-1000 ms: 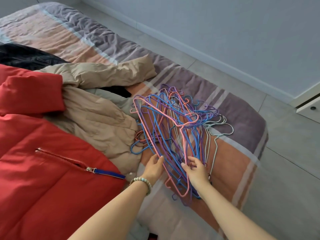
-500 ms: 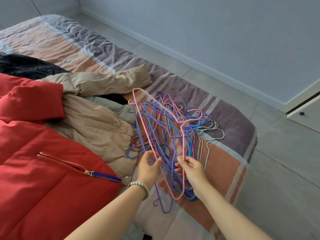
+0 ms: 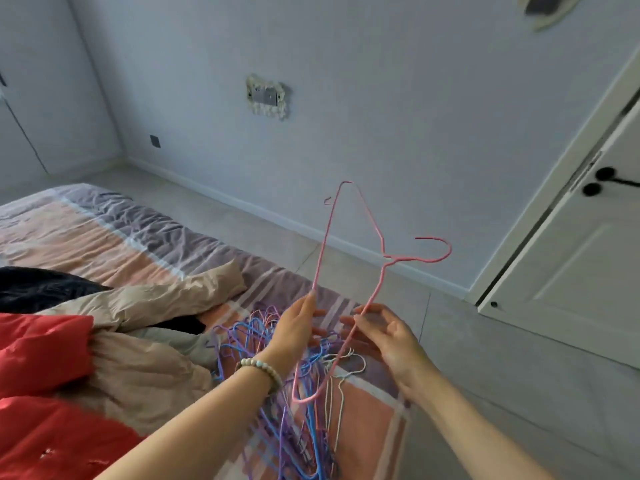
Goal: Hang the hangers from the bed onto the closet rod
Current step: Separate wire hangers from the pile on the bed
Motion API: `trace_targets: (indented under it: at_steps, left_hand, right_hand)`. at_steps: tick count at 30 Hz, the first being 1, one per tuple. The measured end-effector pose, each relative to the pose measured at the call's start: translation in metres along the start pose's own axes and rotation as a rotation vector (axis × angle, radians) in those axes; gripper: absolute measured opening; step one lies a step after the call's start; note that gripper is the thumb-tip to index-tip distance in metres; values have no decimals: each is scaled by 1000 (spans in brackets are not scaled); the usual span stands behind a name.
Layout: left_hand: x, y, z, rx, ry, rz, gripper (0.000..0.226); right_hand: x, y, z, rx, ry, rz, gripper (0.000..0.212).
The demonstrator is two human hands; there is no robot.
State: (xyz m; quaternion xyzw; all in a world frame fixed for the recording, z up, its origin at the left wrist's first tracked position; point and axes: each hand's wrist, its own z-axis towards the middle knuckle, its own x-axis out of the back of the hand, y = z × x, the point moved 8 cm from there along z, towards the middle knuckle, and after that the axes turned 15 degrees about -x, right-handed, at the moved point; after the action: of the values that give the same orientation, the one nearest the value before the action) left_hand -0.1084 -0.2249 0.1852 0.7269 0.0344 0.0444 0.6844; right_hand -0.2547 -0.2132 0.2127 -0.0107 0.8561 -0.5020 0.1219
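A pink wire hanger (image 3: 387, 260) is raised above the bed, tilted on end with its hook pointing right. My left hand (image 3: 296, 329), with a bead bracelet on its wrist, pinches the hanger's long bar. My right hand (image 3: 388, 337) grips the sloping arm below the hook. Under both hands a tangled pile of blue, purple, pink and pale hangers (image 3: 311, 434) lies on the striped bed cover (image 3: 138, 237). No closet rod is in view.
A red padded jacket (image 3: 52, 393), a beige coat (image 3: 145, 306) and a black garment (image 3: 34, 285) lie on the bed to the left. Grey tiled floor (image 3: 502, 375) runs along the bed's right side. A white panelled door (image 3: 571, 271) stands at the right.
The pink hanger has come up out of the pile, held in both hands. The view has tilted up from the bed toward the wall and door.
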Motion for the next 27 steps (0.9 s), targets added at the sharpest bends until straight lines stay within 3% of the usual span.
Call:
trace_targets:
  at_steps: [5,7,15,21,27]
  left_hand:
    - [-75,132,6,-65,-312,112,77]
    - [-104,184,-6,-92,-443,138,85]
    - [-196,355,-93,-197,-945,109,74]
    - [-273,458,-180,-549,-1016,162,52]
    - [-367,525,-282,-830,-1071,22,43]
  right_hand:
    - [24,-136,-93,219,99,-135,3]
    - [34,-184,-130,299,173,-214,9]
    - [92,-327,-300,692,511,-249,18]
    - [148,-361,-445,946,775,-163,14]
    - [213,-352,-584,1086,1047,-80,23]
